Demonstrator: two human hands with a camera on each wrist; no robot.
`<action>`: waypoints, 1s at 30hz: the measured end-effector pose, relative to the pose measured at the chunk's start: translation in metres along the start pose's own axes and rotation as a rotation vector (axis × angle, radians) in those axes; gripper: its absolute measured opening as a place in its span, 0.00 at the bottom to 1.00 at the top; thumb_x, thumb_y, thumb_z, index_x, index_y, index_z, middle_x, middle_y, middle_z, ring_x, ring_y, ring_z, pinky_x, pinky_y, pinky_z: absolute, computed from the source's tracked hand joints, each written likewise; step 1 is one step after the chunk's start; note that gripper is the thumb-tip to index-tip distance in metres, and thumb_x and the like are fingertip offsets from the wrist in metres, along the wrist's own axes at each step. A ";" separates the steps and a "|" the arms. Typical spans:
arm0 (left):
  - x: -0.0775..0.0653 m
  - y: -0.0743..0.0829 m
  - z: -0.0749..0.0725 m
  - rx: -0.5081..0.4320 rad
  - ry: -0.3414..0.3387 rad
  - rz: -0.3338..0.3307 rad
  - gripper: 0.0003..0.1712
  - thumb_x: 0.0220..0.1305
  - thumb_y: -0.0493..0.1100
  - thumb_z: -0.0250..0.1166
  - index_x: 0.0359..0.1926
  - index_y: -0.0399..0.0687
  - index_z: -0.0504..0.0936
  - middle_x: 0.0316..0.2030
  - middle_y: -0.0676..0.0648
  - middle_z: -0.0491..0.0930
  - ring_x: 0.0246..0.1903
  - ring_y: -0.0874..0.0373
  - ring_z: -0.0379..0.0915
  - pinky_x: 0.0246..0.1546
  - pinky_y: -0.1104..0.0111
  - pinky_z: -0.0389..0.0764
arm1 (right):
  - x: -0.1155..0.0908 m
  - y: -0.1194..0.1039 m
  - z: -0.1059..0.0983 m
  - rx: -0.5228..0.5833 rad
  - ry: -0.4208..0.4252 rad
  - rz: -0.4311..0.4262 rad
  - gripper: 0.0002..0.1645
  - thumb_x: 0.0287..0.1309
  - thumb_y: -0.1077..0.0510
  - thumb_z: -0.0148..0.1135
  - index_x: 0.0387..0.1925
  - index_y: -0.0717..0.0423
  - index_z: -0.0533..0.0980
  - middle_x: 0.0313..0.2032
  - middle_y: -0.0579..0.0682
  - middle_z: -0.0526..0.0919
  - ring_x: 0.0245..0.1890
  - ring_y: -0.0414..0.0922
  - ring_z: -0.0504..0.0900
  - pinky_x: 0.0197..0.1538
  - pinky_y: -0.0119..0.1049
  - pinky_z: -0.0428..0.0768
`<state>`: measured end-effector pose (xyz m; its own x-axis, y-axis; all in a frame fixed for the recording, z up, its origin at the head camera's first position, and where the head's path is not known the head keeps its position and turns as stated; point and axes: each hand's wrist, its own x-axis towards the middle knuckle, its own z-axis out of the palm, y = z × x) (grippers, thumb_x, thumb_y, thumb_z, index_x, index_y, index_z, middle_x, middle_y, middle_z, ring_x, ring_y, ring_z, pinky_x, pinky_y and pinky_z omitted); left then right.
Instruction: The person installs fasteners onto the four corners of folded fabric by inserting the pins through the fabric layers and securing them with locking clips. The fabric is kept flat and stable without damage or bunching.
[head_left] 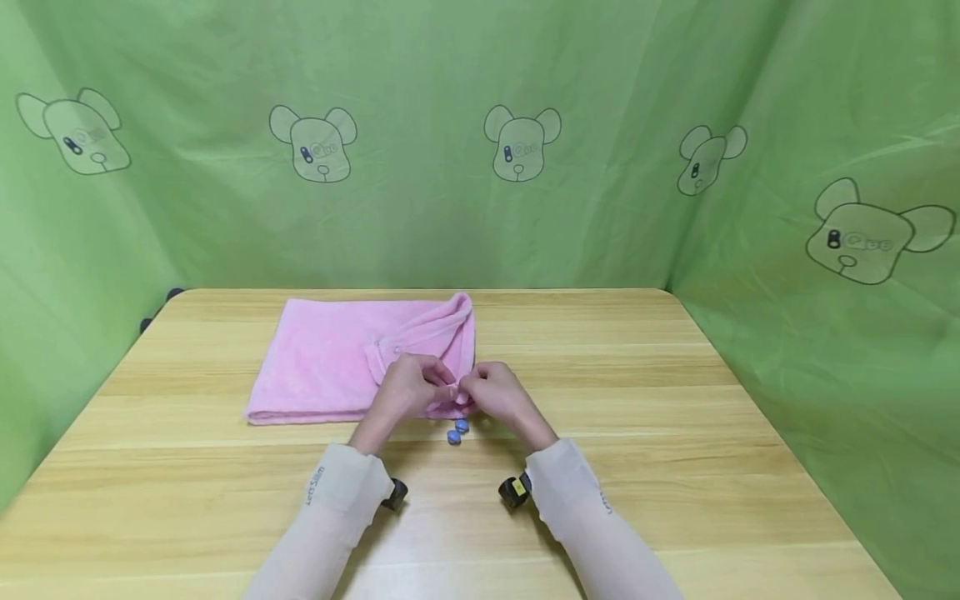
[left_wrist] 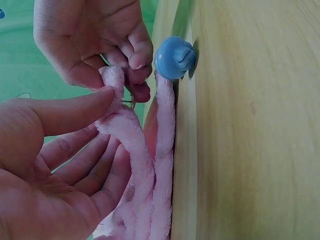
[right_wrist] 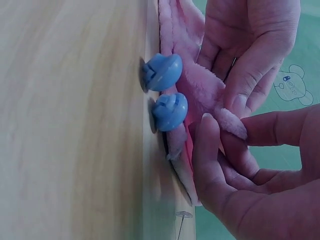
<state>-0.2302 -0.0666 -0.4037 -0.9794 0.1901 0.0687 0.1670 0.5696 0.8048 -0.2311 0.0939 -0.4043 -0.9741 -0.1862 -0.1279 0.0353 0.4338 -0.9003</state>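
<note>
A folded pink plush blanket (head_left: 322, 358) lies on the wooden table, its right-hand corner turned back. My left hand (head_left: 411, 385) pinches a bunched edge of it between thumb and fingers. Close beside it, my right hand (head_left: 497, 390) pinches the same fold, clearly seen as a raised plush tip (right_wrist: 232, 124) in the right wrist view. A thin metal pin (left_wrist: 127, 101) shows at the fold between the two hands in the left wrist view. Two blue mushroom-shaped caps (right_wrist: 164, 72) stand near the blanket's front edge, just below the hands.
Another pin with a clear round base (right_wrist: 183, 215) shows beyond the blanket's end in the right wrist view. Small clear discs (head_left: 397, 349) sit on the turned-back blanket. Green curtains (head_left: 420, 225) with bear outlines enclose the table (head_left: 637, 467) at the back and sides.
</note>
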 end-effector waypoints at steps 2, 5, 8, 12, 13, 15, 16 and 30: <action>0.000 0.000 0.000 0.000 -0.002 -0.006 0.05 0.50 0.36 0.74 0.27 0.48 0.84 0.23 0.53 0.82 0.25 0.59 0.77 0.31 0.64 0.79 | 0.000 0.000 0.000 0.002 0.003 0.003 0.05 0.53 0.64 0.56 0.26 0.62 0.76 0.27 0.54 0.81 0.27 0.47 0.81 0.34 0.37 0.80; 0.001 -0.001 -0.001 -0.006 0.001 -0.014 0.05 0.51 0.36 0.74 0.28 0.47 0.85 0.24 0.52 0.82 0.26 0.59 0.77 0.31 0.64 0.80 | 0.001 0.000 0.001 0.030 0.003 0.006 0.07 0.56 0.64 0.55 0.28 0.64 0.77 0.28 0.54 0.81 0.26 0.47 0.81 0.33 0.37 0.82; 0.001 -0.001 -0.001 -0.007 0.005 -0.024 0.05 0.51 0.36 0.74 0.29 0.46 0.85 0.24 0.52 0.82 0.26 0.58 0.77 0.32 0.63 0.80 | 0.002 0.001 0.001 0.079 -0.013 0.007 0.08 0.59 0.65 0.54 0.30 0.66 0.78 0.28 0.56 0.81 0.25 0.47 0.81 0.31 0.36 0.83; 0.002 -0.001 -0.001 -0.009 0.004 -0.038 0.05 0.52 0.36 0.73 0.30 0.47 0.85 0.25 0.51 0.82 0.27 0.58 0.77 0.34 0.63 0.80 | 0.003 0.002 0.002 0.107 -0.040 0.009 0.08 0.61 0.65 0.54 0.31 0.67 0.77 0.29 0.58 0.81 0.25 0.48 0.81 0.30 0.36 0.84; 0.002 -0.001 -0.001 -0.011 0.004 -0.039 0.05 0.52 0.36 0.73 0.30 0.47 0.85 0.25 0.51 0.82 0.27 0.58 0.77 0.34 0.63 0.80 | 0.003 0.002 0.001 0.106 -0.044 0.007 0.07 0.62 0.65 0.54 0.31 0.67 0.77 0.29 0.58 0.81 0.26 0.48 0.81 0.31 0.37 0.84; 0.002 -0.001 -0.001 -0.015 0.008 -0.042 0.05 0.52 0.36 0.73 0.30 0.47 0.85 0.25 0.51 0.82 0.27 0.57 0.77 0.34 0.62 0.80 | 0.003 0.001 0.001 0.102 -0.049 0.003 0.07 0.62 0.65 0.55 0.32 0.66 0.76 0.30 0.58 0.81 0.28 0.49 0.81 0.32 0.37 0.84; 0.002 -0.001 -0.001 -0.017 0.010 -0.042 0.05 0.52 0.36 0.73 0.30 0.46 0.85 0.25 0.51 0.82 0.28 0.57 0.77 0.34 0.62 0.80 | 0.003 0.001 0.001 0.102 -0.051 0.000 0.07 0.63 0.65 0.55 0.32 0.65 0.76 0.30 0.58 0.81 0.28 0.49 0.81 0.33 0.37 0.84; 0.000 -0.001 -0.003 -0.018 0.022 -0.050 0.05 0.53 0.36 0.73 0.30 0.47 0.85 0.26 0.51 0.82 0.28 0.57 0.77 0.35 0.62 0.80 | 0.004 0.002 -0.001 0.095 -0.080 -0.014 0.09 0.65 0.63 0.55 0.33 0.65 0.77 0.33 0.59 0.81 0.30 0.49 0.82 0.36 0.39 0.84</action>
<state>-0.2308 -0.0692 -0.4026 -0.9888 0.1435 0.0408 0.1155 0.5634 0.8181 -0.2348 0.0948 -0.4065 -0.9539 -0.2629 -0.1448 0.0468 0.3463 -0.9369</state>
